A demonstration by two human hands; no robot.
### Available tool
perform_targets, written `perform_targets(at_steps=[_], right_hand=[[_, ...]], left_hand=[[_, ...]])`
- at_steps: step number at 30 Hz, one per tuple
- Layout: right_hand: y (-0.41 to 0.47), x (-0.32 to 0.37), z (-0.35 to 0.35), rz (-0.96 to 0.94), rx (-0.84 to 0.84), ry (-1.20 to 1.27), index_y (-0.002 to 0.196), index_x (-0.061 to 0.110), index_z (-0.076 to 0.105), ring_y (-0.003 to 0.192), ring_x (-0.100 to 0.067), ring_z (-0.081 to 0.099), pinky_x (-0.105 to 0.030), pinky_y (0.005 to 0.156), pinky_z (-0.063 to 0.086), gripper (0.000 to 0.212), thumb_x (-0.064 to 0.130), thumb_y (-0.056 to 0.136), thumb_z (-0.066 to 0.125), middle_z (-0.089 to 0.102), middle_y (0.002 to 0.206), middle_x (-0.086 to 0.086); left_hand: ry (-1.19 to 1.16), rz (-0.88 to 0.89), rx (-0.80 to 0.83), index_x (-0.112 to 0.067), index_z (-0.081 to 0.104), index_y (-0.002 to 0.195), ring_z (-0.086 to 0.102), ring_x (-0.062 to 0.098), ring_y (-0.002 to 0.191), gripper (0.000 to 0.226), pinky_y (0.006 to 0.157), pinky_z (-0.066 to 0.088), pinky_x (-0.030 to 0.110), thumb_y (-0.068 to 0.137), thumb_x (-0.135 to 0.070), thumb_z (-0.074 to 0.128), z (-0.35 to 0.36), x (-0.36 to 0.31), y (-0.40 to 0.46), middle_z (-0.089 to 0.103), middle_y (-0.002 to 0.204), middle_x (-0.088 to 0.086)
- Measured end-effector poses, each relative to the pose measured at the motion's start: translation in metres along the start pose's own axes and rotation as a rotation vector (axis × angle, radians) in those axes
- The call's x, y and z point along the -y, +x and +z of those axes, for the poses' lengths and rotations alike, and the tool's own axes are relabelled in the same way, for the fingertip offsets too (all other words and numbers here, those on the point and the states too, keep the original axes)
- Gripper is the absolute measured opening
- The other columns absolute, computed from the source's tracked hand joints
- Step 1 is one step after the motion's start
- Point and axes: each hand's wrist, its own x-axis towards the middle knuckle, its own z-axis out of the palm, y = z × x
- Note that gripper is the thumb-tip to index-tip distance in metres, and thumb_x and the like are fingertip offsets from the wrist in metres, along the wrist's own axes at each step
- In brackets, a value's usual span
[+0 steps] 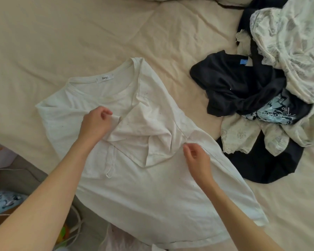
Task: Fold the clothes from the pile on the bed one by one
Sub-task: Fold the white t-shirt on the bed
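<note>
A white T-shirt (152,187) lies spread on the cream bed sheet (80,33), collar and label toward the far side. One sleeve is folded inward over the chest. My left hand (96,122) pinches the tip of that folded sleeve. My right hand (196,156) hovers over the shirt near the armpit seam, fingers loosely curled, holding nothing. The pile of clothes (261,98) sits to the right: dark garments, a printed dark shirt and cream lace pieces.
A large lace-patterned cream cloth (297,42) drapes over the pile's far right. The bed's near-left edge drops to the floor, where a white cord (76,223) and colourful items lie. Pillows show at the top edge.
</note>
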Motion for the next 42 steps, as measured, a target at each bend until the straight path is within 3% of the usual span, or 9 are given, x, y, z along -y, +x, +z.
perform_targets(at_steps=[3,9,12,17,20,24,31,38,42], right_hand=[[0.015,0.021,0.001,0.475,-0.03,0.48,0.085,0.013,0.064,0.085,-0.016,0.062,-0.032,0.08,0.051,0.028,0.037,0.095,0.052,0.066,0.09,-0.002],[0.04,0.046,0.003,0.766,0.065,0.822,0.115,0.01,0.058,0.078,-0.018,0.064,-0.029,0.063,0.051,0.034,0.031,0.089,0.064,0.066,0.091,-0.004],[0.049,0.045,-0.001,0.777,0.008,1.022,0.138,0.021,0.043,0.062,-0.012,0.055,-0.025,0.055,0.049,0.054,0.021,0.088,0.064,0.059,0.082,-0.001],[0.056,0.052,-0.031,0.711,-0.048,1.365,0.107,0.007,0.056,0.094,-0.019,0.058,-0.032,0.098,0.045,0.015,0.012,0.093,0.054,0.061,0.098,-0.006],[0.066,0.047,-0.043,0.554,-0.147,1.433,0.116,0.008,0.053,0.1,-0.018,0.061,-0.03,0.092,0.049,0.021,0.011,0.096,0.05,0.064,0.106,-0.006],[0.072,0.035,-0.036,0.514,-0.185,1.044,0.134,0.012,0.046,0.102,-0.019,0.065,-0.032,0.09,0.052,0.043,0.026,0.095,0.056,0.067,0.112,-0.006],[0.043,0.03,0.004,0.582,-0.097,0.706,0.102,0.005,0.06,0.075,-0.017,0.054,-0.029,0.067,0.045,0.029,0.029,0.088,0.065,0.057,0.087,-0.007],[0.025,0.021,0.039,-0.27,-0.357,-0.358,0.093,0.01,0.056,0.077,-0.021,0.052,-0.033,0.065,0.044,0.043,0.035,0.069,0.081,0.053,0.087,-0.002],[0.049,0.026,0.048,-0.296,-0.313,-0.629,0.096,0.011,0.06,0.085,-0.025,0.054,-0.036,0.072,0.04,0.032,0.034,0.078,0.072,0.058,0.091,-0.006]], left_hand=[[0.01,0.097,0.012,-0.013,0.064,0.098,0.058,0.023,0.099,0.026,0.079,0.037,0.026,0.094,-0.033,0.049,0.023,-0.037,0.007,0.065,0.099,0.003],[-0.147,-0.136,0.109,-0.013,0.047,0.061,0.05,0.02,0.07,0.048,0.063,0.036,0.029,0.089,-0.052,0.052,0.049,-0.076,0.034,0.052,0.068,0.001],[-0.297,-0.2,0.135,-0.004,0.063,0.086,0.062,0.024,0.085,0.033,0.07,0.051,0.029,0.077,-0.035,0.068,0.047,-0.086,0.053,0.065,0.086,0.006],[-0.727,-0.152,0.22,-0.014,0.063,0.079,0.063,0.008,0.056,0.013,0.05,0.046,0.019,0.09,-0.012,0.056,0.039,-0.131,0.064,0.066,0.059,-0.006],[-0.944,-0.115,0.26,-0.014,0.06,0.094,0.064,0.01,0.064,0.007,0.058,0.05,0.022,0.092,-0.012,0.054,0.044,-0.154,0.076,0.07,0.076,-0.004],[-0.459,0.062,0.224,-0.013,0.047,0.123,0.057,0.014,0.084,0.044,0.071,0.045,0.027,0.088,-0.034,0.063,0.067,-0.155,0.085,0.06,0.1,-0.001],[-0.038,0.331,-0.085,-0.006,0.045,0.114,0.049,0.025,0.103,0.043,0.085,0.043,0.035,0.085,-0.03,0.065,0.092,-0.124,0.057,0.046,0.117,0.01],[0.437,0.827,-0.106,-0.011,0.063,0.091,0.042,0.027,0.111,0.037,0.091,0.033,0.037,0.064,-0.026,0.083,0.089,-0.021,0.007,0.055,0.114,0.014],[0.523,0.767,-0.098,-0.011,0.067,0.095,0.04,0.031,0.109,0.039,0.081,0.044,0.044,0.062,-0.021,0.084,0.081,-0.005,0.011,0.055,0.115,0.018]])
